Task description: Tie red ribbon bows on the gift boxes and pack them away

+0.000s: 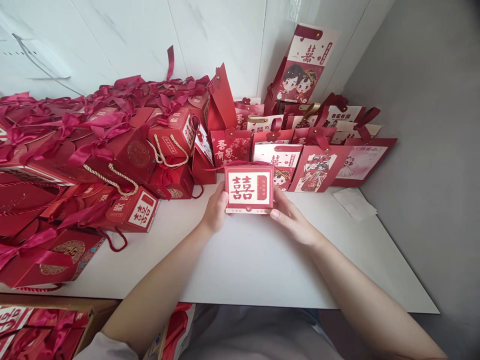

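Note:
A small red and white gift box (249,190) with a large double-happiness character on its face is held up over the white table (255,265). My left hand (216,207) grips its left side, thumb along the edge. Around the right side, my right hand (291,216) is closed on it, with the thumb at the lower right corner. The other fingers of both hands are mostly hidden behind the box. Dark red ribbon shows along its top edge. Right behind it stand upright red gift bags, among them one with flower-printed red paper (230,146).
Red gift boxes with ribbons and rope handles (123,207) are stacked along the left. More gift bags (320,167) stand against the wall, one tall bag (303,65) raised above them. A white tissue (354,204) lies at right. A carton (103,312) of boxes sits below the table's front edge.

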`<act>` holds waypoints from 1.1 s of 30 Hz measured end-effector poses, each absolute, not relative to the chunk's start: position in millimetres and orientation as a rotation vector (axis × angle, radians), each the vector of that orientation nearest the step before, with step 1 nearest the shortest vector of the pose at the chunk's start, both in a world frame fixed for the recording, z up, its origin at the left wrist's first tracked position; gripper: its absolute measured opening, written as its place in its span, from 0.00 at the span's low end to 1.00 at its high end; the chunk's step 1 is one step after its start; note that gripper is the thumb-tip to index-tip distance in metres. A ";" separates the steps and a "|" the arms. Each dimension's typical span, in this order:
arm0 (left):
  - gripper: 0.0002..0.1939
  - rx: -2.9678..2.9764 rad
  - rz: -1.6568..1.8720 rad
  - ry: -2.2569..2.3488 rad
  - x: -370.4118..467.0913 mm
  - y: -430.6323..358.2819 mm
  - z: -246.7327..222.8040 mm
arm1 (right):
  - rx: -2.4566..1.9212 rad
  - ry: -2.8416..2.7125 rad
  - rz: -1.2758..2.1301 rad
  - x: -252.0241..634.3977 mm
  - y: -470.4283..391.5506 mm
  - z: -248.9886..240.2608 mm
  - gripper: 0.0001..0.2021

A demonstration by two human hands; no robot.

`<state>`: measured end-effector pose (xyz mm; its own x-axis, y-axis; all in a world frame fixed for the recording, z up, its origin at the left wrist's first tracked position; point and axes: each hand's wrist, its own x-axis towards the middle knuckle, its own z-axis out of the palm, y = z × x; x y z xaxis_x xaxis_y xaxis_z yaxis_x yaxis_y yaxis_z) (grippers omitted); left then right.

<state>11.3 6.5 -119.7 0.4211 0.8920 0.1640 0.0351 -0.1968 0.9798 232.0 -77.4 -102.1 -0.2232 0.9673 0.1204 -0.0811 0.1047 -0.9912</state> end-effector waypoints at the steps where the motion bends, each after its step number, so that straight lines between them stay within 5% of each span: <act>1: 0.39 1.569 0.974 0.844 10.8 6.8 -120.0 | -0.959 -1.379 1.319 231.9 -77.5 -101.8 0.43; 33: 0.44 1.519 1.029 0.840 12.7 5.6 -121.3 | -0.985 -1.483 1.302 236.9 -78.2 -108.1 0.43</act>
